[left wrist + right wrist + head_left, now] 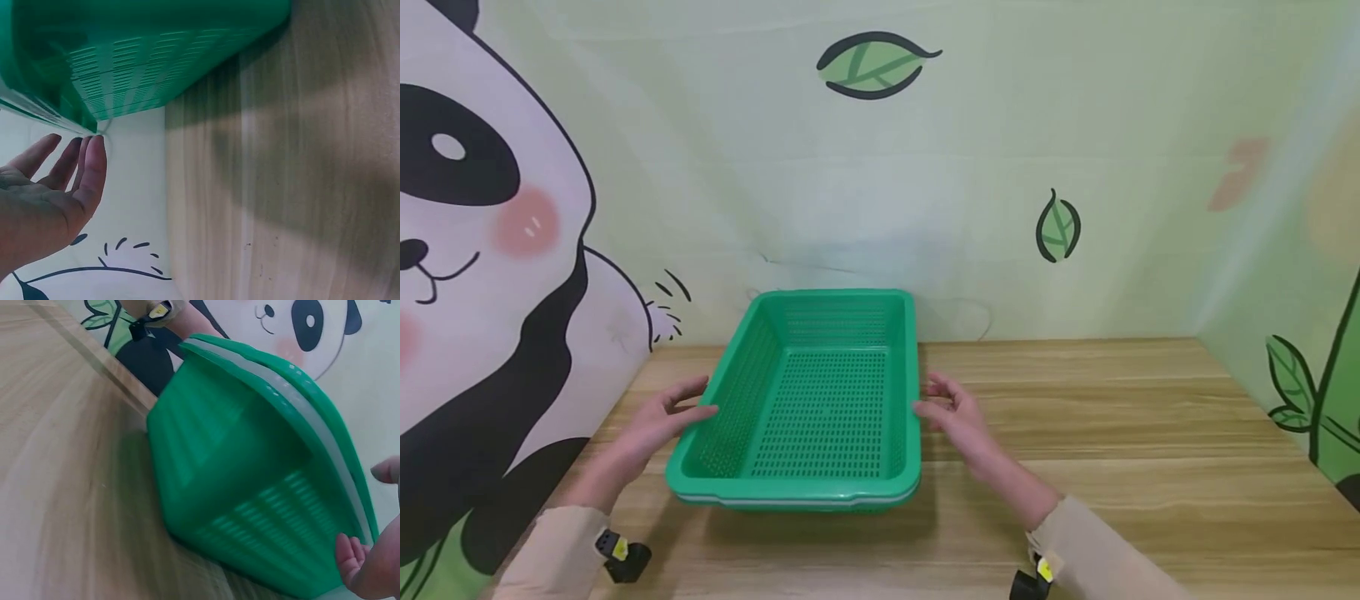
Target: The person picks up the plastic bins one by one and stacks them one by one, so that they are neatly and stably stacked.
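A green plastic basket [827, 492] with slotted sides and bottom sits on the wooden table. A pale band runs under its top rim, with a second green rim below, so it looks like nested baskets. My left hand [658, 421] is at the left rim, its fingers extended and spread. In the left wrist view, that hand [56, 200] is beside the basket's rim with fingertips close to it. My right hand [955, 417] is at the right rim, thumb near the edge. The right wrist view shows its fingers [350, 555] beside the slotted wall, loosely bent, thumb held apart.
Behind the wooden table [1075, 417] hangs a pale green cloth backdrop [1000, 100] printed with leaves and a panda [475, 250]. The basket's far end stands near this backdrop. Small black cameras [628, 562] are strapped to both wrists.
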